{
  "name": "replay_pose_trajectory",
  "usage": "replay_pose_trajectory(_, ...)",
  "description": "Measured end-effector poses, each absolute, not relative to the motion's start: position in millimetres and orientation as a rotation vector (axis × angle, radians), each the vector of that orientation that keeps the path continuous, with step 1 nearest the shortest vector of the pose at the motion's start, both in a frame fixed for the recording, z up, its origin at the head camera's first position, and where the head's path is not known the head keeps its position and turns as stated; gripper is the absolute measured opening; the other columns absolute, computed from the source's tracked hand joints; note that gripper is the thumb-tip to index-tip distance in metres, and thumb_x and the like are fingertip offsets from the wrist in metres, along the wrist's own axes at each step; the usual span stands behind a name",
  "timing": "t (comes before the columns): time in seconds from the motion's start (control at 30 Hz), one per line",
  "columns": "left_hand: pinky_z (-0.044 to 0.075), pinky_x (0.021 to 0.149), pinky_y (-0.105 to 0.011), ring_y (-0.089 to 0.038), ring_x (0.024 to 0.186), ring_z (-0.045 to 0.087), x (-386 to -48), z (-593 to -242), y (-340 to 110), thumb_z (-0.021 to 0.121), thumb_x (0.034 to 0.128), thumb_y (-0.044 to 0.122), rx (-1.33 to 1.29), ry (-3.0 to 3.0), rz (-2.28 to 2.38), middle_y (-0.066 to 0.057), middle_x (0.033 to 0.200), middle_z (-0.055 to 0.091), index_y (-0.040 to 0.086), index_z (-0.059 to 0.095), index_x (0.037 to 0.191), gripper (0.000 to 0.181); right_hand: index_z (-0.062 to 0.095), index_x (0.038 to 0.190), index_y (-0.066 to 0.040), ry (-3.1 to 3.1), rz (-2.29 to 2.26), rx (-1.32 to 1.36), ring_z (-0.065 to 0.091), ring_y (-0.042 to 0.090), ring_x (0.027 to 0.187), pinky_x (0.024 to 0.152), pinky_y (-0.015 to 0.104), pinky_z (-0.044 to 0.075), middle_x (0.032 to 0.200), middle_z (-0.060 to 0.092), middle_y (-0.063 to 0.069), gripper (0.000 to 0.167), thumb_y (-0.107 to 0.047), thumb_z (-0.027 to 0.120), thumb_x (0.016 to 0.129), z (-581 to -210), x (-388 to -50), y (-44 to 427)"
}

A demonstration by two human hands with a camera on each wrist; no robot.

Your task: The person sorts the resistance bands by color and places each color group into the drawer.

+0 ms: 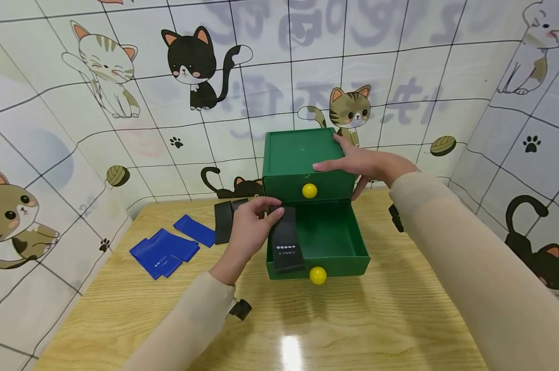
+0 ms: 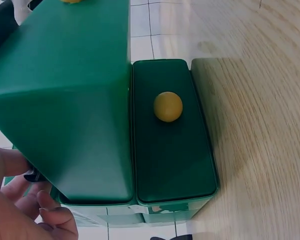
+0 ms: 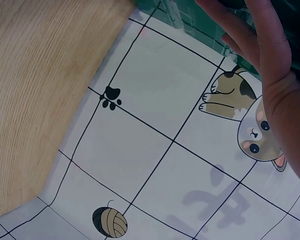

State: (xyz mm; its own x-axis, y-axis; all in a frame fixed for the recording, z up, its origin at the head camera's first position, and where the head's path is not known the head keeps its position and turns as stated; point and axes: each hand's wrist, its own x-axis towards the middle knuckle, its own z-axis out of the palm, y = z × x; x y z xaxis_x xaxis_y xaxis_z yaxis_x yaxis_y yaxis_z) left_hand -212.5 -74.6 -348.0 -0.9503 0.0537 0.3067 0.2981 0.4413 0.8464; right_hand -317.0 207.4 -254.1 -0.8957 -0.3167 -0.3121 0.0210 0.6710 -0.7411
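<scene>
A green two-drawer box [image 1: 302, 149] stands on the table, its lower drawer [image 1: 328, 232] pulled out and its upper one closed. My left hand [image 1: 251, 226] pinches the far end of a black band marked X-Heavy [image 1: 286, 242], which lies over the drawer's left side and front edge. In the left wrist view, the left hand [image 2: 25, 200] is beside the green drawer [image 2: 65, 140], with a bit of black at its fingertips. My right hand [image 1: 358, 162] rests with spread fingers on the box's top right edge; the right wrist view shows that hand [image 3: 265, 55] against the green box.
Blue bands [image 1: 163, 252] and a smaller blue piece [image 1: 194, 230] lie on the table at the left. More black bands [image 1: 223, 221] lie between them and the box. Yellow knobs [image 1: 309, 190] mark the drawers. A cat-patterned cloth [image 1: 270, 93] stands behind the table.
</scene>
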Motion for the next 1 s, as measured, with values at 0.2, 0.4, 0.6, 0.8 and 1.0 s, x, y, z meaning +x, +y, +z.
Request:
replay_pose_trajectory(0.2,0.047,0.085,-0.034,-0.024,0.099,0.06,-217.7,-351.3,-73.3,0.076,0.1004,0.02,-0.307,-2.489,-1.534,-0.005,0.116,0.076,0.015,0.079,0.119,0.02,-0.029,0.163,-0.044,2.464,-1.098,-0.247,0.031,0.051,0.156,0.077,0.055,0.066,0.179,-0.017,0.013,0.127,-0.073,0.07,0.09,-254.5,-316.1,208.1)
replay_pose_trajectory(0.4,0.044,0.074,-0.033,-0.024,0.087,0.055,-220.9,-355.4,-73.1,0.076,0.1,0.019,-0.349,-2.547,-1.542,-0.006,0.121,0.077,0.016,0.079,0.118,0.019,-0.028,0.164,-0.043,2.466,-1.104,-0.243,0.029,0.049,0.157,0.076,0.054,0.066,0.179,-0.018,0.012,0.127,-0.072,0.071,0.09,-253.3,-316.5,209.0)
replay_pose_trajectory(0.6,0.044,0.075,-0.034,-0.024,0.089,0.055,-221.9,-356.4,-75.3,0.077,0.0997,0.021,-0.39,-2.552,-1.558,-0.005,0.124,0.075,0.019,0.079,0.117,0.018,-0.03,0.163,-0.042,2.467,-1.083,-0.255,0.028,0.051,0.157,0.077,0.056,0.066,0.179,-0.02,0.014,0.125,-0.072,0.068,0.092,-253.2,-318.2,208.4)
replay_pose_trajectory(0.8,0.044,0.074,-0.033,-0.022,0.087,0.054,-223.9,-359.4,-80.0,0.077,0.0996,0.021,-0.43,-2.541,-1.523,-0.003,0.121,0.076,0.02,0.079,0.117,0.018,-0.029,0.163,-0.043,2.464,-1.091,-0.241,0.03,0.051,0.156,0.079,0.057,0.065,0.179,-0.019,0.013,0.124,-0.071,0.069,0.092,-252.6,-316.5,208.2)
replay_pose_trajectory(1.0,0.044,0.076,-0.034,-0.021,0.087,0.055,-226.4,-359.7,-85.1,0.077,0.0995,0.02,-0.446,-2.521,-1.464,0.001,0.117,0.079,0.021,0.081,0.115,0.016,-0.031,0.162,-0.044,2.456,-1.096,-0.245,0.032,0.052,0.155,0.078,0.057,0.065,0.179,-0.017,0.015,0.124,-0.071,0.068,0.092,-252.6,-316.7,208.1)
